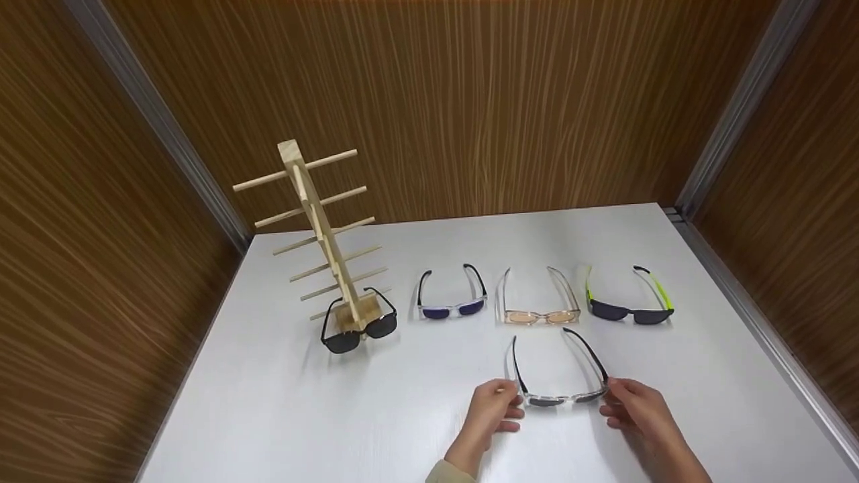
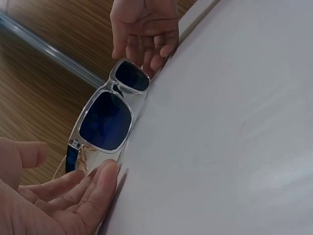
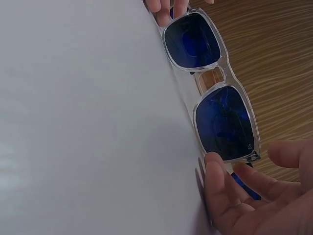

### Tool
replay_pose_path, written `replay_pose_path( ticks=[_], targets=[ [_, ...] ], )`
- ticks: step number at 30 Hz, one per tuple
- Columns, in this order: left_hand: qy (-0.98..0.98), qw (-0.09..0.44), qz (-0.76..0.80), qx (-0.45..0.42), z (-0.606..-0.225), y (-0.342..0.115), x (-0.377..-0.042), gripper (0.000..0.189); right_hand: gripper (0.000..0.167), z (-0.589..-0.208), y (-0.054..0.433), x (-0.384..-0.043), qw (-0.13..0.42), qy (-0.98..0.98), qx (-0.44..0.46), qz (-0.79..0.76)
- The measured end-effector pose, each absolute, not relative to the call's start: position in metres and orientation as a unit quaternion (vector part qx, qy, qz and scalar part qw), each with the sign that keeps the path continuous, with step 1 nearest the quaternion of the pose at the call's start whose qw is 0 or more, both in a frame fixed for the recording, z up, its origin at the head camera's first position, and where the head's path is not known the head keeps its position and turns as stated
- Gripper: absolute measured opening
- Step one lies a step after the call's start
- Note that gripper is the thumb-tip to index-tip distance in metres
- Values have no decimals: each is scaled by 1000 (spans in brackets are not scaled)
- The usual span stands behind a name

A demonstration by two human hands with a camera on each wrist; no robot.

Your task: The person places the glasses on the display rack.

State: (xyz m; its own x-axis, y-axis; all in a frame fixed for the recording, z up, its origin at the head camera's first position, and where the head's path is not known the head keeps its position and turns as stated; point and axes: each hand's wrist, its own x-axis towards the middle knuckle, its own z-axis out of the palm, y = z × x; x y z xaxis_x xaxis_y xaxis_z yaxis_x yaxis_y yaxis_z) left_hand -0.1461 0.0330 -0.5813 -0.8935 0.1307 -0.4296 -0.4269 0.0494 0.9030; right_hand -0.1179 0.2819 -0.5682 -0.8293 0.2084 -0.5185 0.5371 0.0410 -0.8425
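Clear-framed sunglasses (image 1: pixel 570 399) with dark temples stand near the front of the table, lenses toward me; both wrist views show the lenses as deep blue. At their left hinge is my left hand (image 1: pixel 491 410), its thumb apart from the fingers with the temple between. My right hand (image 1: pixel 641 409) is around the other hinge; in the right wrist view its fingertips (image 3: pixel 214 159) touch the lower frame corner, while the thumb (image 3: pixel 286 152) stays slightly off the hinge. Neither hand visibly pinches the frame.
A wooden display rack (image 1: pixel 322 228) with several pegs stands at left, black sunglasses (image 1: pixel 362 335) at its base. Behind my hands lie blue-lensed sunglasses (image 1: pixel 453 310), peach-tinted glasses (image 1: pixel 542 318) and black-and-yellow sunglasses (image 1: pixel 631 314). Wood-grain panels (image 1: pixel 470 107) enclose the white table (image 1: pixel 268 416).
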Motion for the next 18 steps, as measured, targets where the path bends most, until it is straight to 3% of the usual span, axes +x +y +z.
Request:
replay_pose_path(
  ticks=[18],
  targets=[
    [687,196,693,-94,-584,39,-142,29,50,-573,276,-116,118,723,244,-636]
  ],
)
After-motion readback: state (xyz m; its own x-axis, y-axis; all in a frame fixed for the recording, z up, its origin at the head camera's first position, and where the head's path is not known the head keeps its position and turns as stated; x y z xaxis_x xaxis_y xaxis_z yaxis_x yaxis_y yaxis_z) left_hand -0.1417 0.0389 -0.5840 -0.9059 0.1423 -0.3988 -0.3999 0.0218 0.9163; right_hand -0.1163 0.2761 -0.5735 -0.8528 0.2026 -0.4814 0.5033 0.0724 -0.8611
